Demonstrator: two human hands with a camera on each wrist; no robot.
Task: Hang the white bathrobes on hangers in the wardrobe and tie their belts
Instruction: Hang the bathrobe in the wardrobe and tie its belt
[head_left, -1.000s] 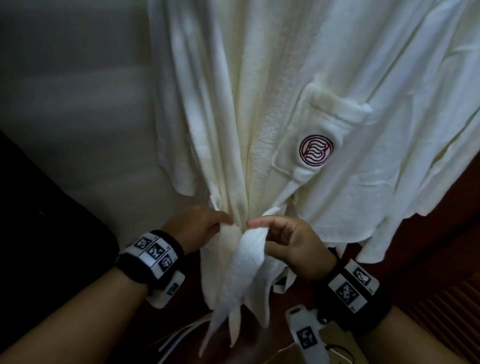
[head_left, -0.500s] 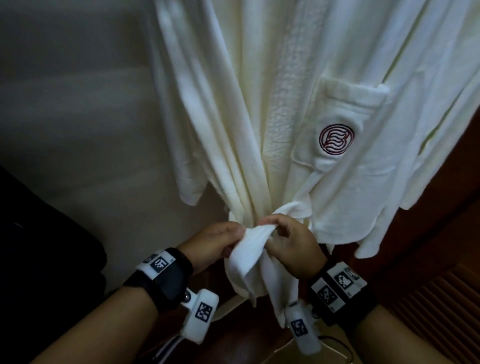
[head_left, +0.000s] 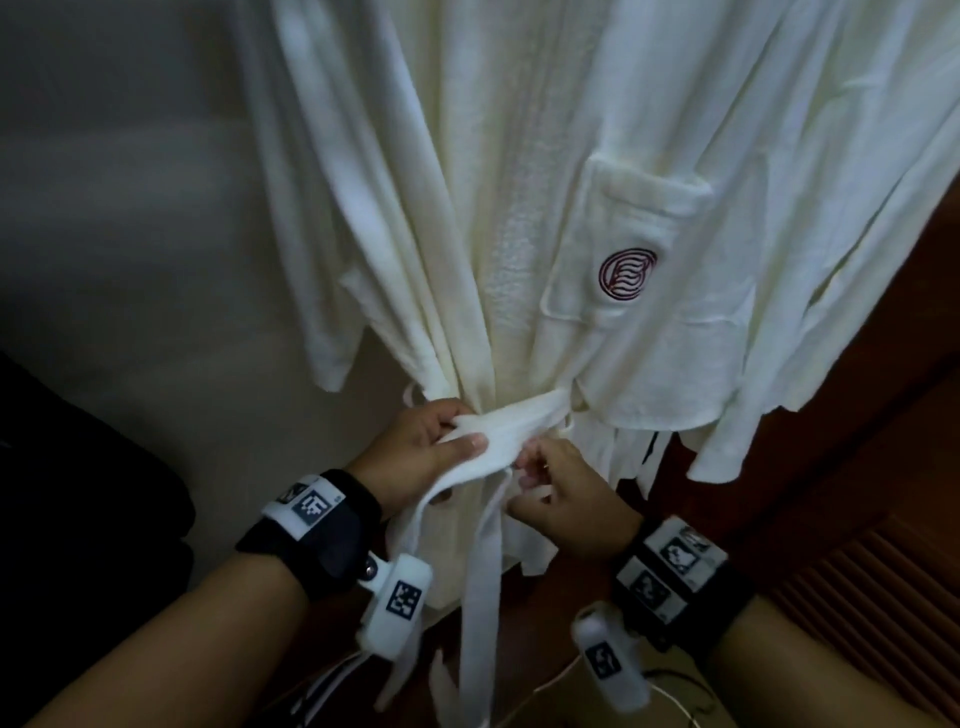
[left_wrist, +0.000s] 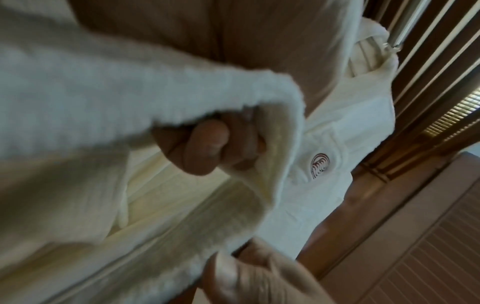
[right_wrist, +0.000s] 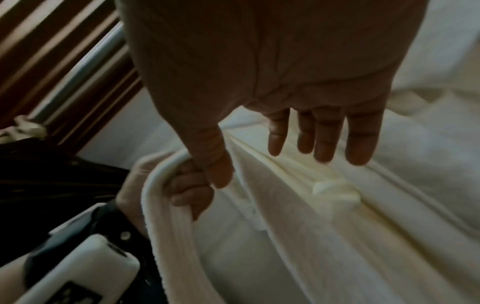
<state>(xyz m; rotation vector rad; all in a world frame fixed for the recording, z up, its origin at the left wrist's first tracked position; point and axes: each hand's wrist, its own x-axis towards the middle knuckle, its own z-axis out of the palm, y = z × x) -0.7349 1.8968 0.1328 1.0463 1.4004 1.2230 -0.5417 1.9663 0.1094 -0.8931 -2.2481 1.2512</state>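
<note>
Belt half-tied at the robe's waist, both hands on it.

My left hand (head_left: 421, 447) grips the belt (head_left: 514, 421) in curled fingers, pulling it flat across the white bathrobe (head_left: 519, 208) hanging just above. My right hand (head_left: 563, 488) sits beside it, thumb on the belt's crossing, other fingers straight and loose; firm pinch or not, can't tell. Loose belt ends hang below my wrists.

Dim, soft light leaves the lower corners of the head view nearly black. Both wrist views are smeared with blur, and wide-angle bending curves the edges, while brightness glows through slats (left_wrist: 459, 111).
</note>
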